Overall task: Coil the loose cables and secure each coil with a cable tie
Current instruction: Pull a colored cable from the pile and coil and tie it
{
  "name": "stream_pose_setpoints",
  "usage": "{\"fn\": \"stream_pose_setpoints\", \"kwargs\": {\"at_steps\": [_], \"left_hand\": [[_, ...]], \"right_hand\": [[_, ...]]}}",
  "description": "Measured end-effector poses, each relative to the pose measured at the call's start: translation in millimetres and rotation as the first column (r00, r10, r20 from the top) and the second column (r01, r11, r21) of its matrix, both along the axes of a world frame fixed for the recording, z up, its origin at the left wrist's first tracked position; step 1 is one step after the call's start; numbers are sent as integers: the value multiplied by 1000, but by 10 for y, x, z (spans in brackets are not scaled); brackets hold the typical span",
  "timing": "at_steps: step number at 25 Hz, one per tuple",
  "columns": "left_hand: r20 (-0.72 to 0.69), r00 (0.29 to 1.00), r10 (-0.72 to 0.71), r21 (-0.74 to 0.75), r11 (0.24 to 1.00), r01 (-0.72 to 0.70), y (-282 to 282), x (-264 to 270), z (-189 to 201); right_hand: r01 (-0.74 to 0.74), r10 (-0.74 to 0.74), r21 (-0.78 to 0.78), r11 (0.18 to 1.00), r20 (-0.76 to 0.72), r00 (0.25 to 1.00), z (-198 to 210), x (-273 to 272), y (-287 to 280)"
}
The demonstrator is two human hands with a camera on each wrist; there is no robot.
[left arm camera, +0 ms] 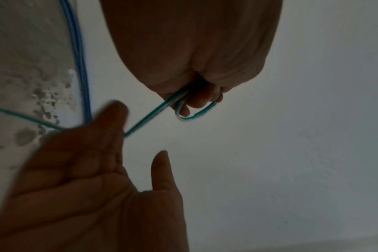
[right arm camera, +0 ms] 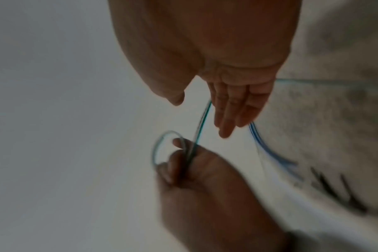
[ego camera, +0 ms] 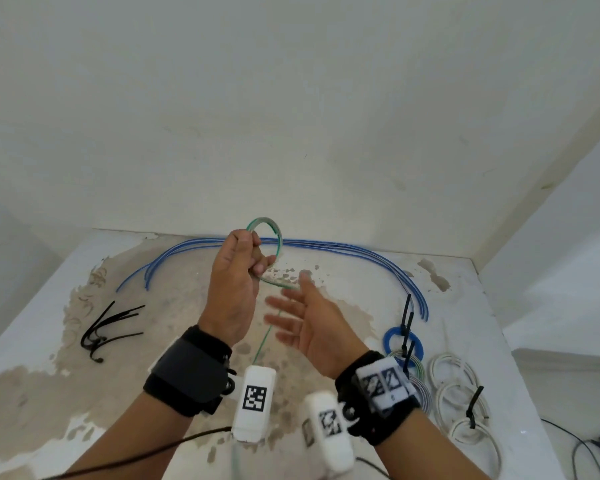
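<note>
We hold the thin green-and-white cable (ego camera: pixel 275 237) up over the middle of the stained white bench (ego camera: pixel 32 344), our left hand (ego camera: pixel 234 275) gripping its first small loop to keep it from springing open, while our right hand (ego camera: pixel 305 320), fingers spread and holding nothing, waits beside the trailing length to feed the next turn.

Soft, even daylight fills the head view, edges bowed by the wide lens. Both wrist views are dim, the hands dark against the pale wall, the right one blurred.
</note>
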State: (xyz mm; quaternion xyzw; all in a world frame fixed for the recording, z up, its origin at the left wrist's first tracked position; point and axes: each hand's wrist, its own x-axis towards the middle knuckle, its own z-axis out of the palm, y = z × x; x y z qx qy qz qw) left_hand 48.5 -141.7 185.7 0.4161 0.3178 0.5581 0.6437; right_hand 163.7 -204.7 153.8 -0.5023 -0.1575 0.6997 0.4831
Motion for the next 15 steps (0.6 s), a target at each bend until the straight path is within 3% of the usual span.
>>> {"fn": "stream_pose_setpoints", "kwargs": {"at_steps": [2, 7, 11, 15], "left_hand": [[20, 1000, -9, -68, 998, 11, -38, -44, -56], [165, 986, 7, -267, 963, 37, -23, -244, -92], [152, 988, -27, -339, 937, 78, -6, -406, -132], [-67, 988, -139, -365, 925, 105, -32, -486, -172]], "right_hand": [[237, -245, -61, 970, -262, 934, 5, 13, 128], [325, -325, -44, 945, -265, 908, -3, 6, 243], [217, -215, 18, 976, -62, 975, 27, -19, 232], [-13, -31, 142, 990, 303, 952, 97, 9, 238]]}}
